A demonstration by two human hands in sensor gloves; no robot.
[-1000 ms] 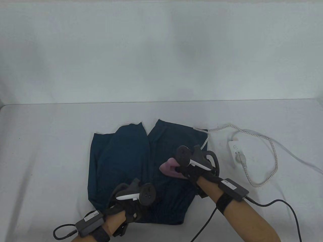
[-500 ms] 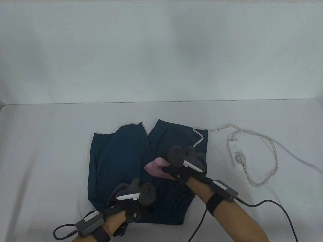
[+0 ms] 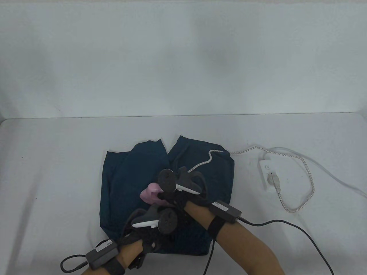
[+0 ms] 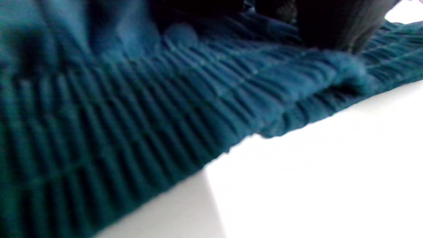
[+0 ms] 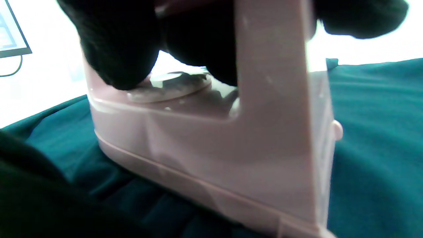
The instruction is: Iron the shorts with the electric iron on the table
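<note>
I see the dark teal shorts (image 3: 134, 177) lying flat on the table, the gathered elastic waistband at the near edge, the legs pointing away. The small pink iron (image 3: 150, 194) stands with its sole on their middle.

The shorts (image 3: 137, 177) are a matt teal cloth, soft looking, with a ribbed, gathered waistband (image 4: 138, 125). The iron (image 5: 231, 138) is smooth pale pink plastic with a slight sheen, and its cord (image 3: 308, 169) has a woven white fabric cover. The power strip (image 3: 268, 174) looks like plain white plastic, and the gloves (image 5: 122, 43) are black knit.
</note>
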